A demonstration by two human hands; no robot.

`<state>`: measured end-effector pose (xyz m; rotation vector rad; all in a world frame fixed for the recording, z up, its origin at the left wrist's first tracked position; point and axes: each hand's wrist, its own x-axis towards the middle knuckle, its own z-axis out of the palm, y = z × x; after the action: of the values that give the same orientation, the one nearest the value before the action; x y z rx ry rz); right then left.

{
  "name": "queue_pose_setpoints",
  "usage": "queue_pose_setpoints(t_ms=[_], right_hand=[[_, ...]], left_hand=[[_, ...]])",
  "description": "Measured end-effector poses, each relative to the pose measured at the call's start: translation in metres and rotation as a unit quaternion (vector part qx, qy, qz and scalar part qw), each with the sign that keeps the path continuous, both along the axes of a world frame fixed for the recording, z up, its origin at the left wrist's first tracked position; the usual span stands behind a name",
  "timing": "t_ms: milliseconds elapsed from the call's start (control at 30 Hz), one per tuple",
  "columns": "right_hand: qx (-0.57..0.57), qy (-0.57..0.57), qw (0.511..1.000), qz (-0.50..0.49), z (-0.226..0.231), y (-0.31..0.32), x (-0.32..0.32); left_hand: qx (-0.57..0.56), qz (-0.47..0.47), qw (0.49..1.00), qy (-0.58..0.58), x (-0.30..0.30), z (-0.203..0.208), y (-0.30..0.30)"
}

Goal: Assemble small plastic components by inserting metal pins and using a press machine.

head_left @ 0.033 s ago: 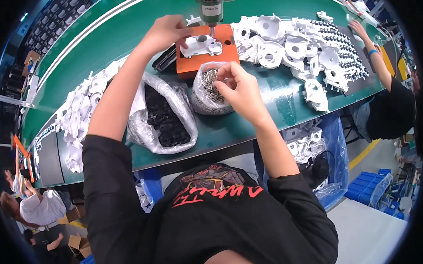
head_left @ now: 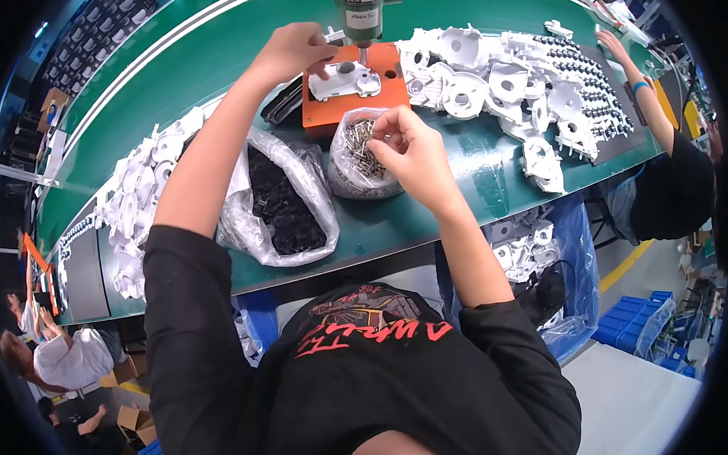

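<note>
My left hand [head_left: 292, 53] is bent over the left end of a white plastic housing [head_left: 344, 84], with a gap between its fingers. One fingertip reaches down to the part, though I cannot tell whether it presses on it. The housing lies on an orange fixture block [head_left: 328, 112], under the tip of a green powered screwdriver [head_left: 363, 20]. Nearer to me, my right hand [head_left: 413, 149] pinches with thumb and fingers at the mouth of a clear plastic bag of screws [head_left: 362, 159]. Anything between those fingertips is too small to make out.
Beside the screws stands a clear bag of small black parts [head_left: 287, 202]. White plastic parts are heaped on the right [head_left: 507, 82] and left [head_left: 142, 175] of the green bench [head_left: 458, 180]. A co-worker's arm [head_left: 652, 109] rests at the far right.
My left hand has risen slightly and its upper fingers have moved a little to the right. My right hand stays pinched at the screw bag.
</note>
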<state>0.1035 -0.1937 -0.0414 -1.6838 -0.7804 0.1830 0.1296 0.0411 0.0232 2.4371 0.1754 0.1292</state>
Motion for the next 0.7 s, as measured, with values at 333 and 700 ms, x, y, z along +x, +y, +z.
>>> queue_pose_setpoints(t_ms=[333, 700], right_hand=[[0.219, 0.178, 0.959, -0.026, 0.013, -0.027, 0.043], [0.208, 0.179, 0.961, -0.020, 0.011, -0.002, 0.092]], left_hand=[[0.004, -0.115, 0.990, -0.084, 0.067, -0.043, 0.014], [0.010, -0.144, 0.989, 0.023, 0.053, -0.020, -0.009]])
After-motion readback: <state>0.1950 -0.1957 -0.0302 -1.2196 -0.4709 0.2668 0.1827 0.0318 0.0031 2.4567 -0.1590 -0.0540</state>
